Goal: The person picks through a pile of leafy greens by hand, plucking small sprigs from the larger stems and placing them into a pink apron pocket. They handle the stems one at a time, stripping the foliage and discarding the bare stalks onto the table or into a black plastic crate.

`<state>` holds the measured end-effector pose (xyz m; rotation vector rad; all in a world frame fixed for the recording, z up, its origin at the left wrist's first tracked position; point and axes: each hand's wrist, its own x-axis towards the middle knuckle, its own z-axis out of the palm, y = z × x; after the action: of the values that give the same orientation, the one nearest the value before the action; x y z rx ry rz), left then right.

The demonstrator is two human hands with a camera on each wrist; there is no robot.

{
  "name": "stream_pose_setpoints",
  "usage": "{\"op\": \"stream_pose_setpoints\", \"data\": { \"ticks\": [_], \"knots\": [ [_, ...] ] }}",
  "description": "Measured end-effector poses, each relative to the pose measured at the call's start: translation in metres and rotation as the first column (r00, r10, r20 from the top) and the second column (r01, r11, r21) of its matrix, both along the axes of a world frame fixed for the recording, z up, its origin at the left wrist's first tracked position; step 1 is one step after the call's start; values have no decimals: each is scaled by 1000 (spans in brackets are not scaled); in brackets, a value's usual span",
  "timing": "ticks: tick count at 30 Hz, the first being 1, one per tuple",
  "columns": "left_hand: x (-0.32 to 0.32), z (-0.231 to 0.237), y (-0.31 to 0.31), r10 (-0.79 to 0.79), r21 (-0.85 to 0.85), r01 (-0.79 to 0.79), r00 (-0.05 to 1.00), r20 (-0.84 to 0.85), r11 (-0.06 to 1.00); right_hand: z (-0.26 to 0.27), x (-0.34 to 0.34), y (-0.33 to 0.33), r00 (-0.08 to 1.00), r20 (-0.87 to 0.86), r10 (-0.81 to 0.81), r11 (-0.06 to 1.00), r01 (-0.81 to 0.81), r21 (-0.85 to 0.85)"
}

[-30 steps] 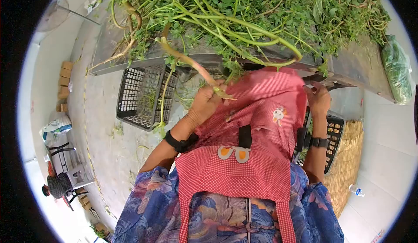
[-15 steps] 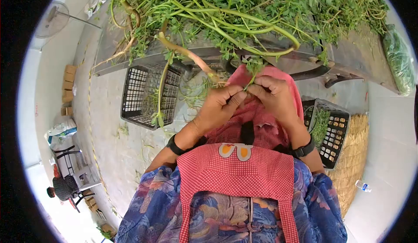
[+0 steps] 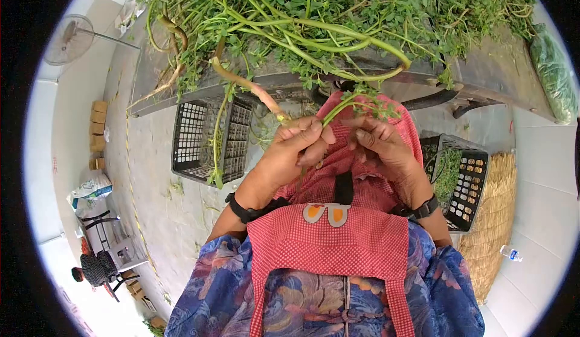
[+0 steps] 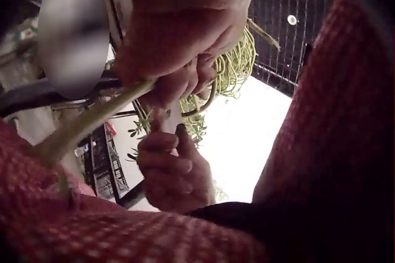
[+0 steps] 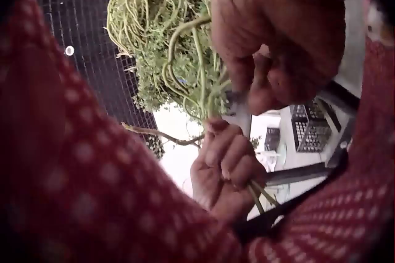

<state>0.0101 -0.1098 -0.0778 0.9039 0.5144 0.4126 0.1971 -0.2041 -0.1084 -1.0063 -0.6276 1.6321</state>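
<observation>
On the table (image 3: 492, 80) I log a large heap of greens (image 3: 338, 11), so most work looks left; the crate (image 3: 470, 186) below its right side holds a smaller share, apparently done. Before the table, left hand (image 3: 296, 145) pinches a stem (image 3: 338, 109); right hand (image 3: 388, 148) curls, grip unclear.

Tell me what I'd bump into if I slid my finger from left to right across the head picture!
Round grey fan, row of brown cardboard boxes, first black plastic crate, left grip holding thin green stems, right grip, second black plastic crate with leafy greens inside, blue-labelled clear plastic bottle, green-filled plastic bag.
</observation>
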Motion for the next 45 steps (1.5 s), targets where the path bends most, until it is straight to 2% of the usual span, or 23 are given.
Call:
{"op": "stream_pose_setpoints", "data": {
  "ticks": [2,4,8,10,14,16,20,21,22,23,25,29,31,33,35,36,37,38,39,41,42,44,45],
  "knots": [
    [-2,0,2,-62,-229,82,994,91,970,-5,-5,0,995,-94,-21,1000,19,-22],
    [-3,-5,4,-81,-272,103,993,92,957,-8,-7,2,975,-149,-165,984,172,34],
    [0,-11,4,-126,-328,159,985,121,931,-1,-4,5,971,-158,-179,976,196,100],
    [0,-11,5,-150,-363,173,984,92,916,3,-9,9,963,-101,-248,955,261,143],
    [2,-10,4,-202,-433,200,978,41,879,8,-8,11,972,1,-233,961,231,151],
    [1,-12,5,-198,-448,195,979,41,873,10,-8,12,953,208,-222,970,193,149],
    [2,-9,5,-167,-445,133,985,-37,886,0,2,8,922,354,-154,988,150,38],
    [2,-10,5,-165,-447,132,986,-36,885,-17,8,8,599,734,-320,924,27,381],
    [2,-10,5,-147,-388,110,987,-67,915,-22,10,10,139,818,-558,778,-256,574],
    [2,-11,5,-126,-327,88,987,-96,941,-25,11,10,139,819,-556,778,-260,572],
    [5,-13,3,-106,-303,68,988,-108,951,-24,10,9,-102,889,-445,871,-279,404],
    [5,-13,2,-63,-282,24,989,-131,959,-44,9,10,-63,926,-372,920,-155,359],
    [1,-5,4,-72,-263,44,993,-98,964,-73,25,10,-155,877,-456,882,-213,421],
    [-1,-3,7,-79,-243,62,995,-62,968,-73,32,9,-135,848,-512,845,-256,470],
    [-2,-3,10,-142,-334,130,990,-11,934,-51,25,11,-110,819,-563,806,-293,515],
    [-1,-4,8,-143,-334,131,990,-12,933,-29,11,15,405,866,-294,943,-22,331],
    [1,-5,6,-126,-354,107,992,-29,929,-17,1,18,836,544,-78,996,92,1],
    [3,-7,4,-108,-373,83,993,-47,924,-19,-2,17,888,454,-68,997,73,6],
    [4,-7,4,-108,-374,82,993,-48,924,-13,-7,18,889,453,-68,997,73,5],
    [4,-8,6,-144,-428,103,988,-64,898,2,-15,20,992,90,-91,978,72,194],
    [4,-9,6,-141,-427,101,988,-65,899,-14,-11,19,992,89,-89,978,70,194],
    [4,-11,6,-136,-442,94,989,-64,892,-59,0,13,843,535,-58,970,-80,231],
    [4,-10,6,-137,-442,94,989,-65,892,-48,-3,14,843,535,-58,970,-80,231]
  ]
}}
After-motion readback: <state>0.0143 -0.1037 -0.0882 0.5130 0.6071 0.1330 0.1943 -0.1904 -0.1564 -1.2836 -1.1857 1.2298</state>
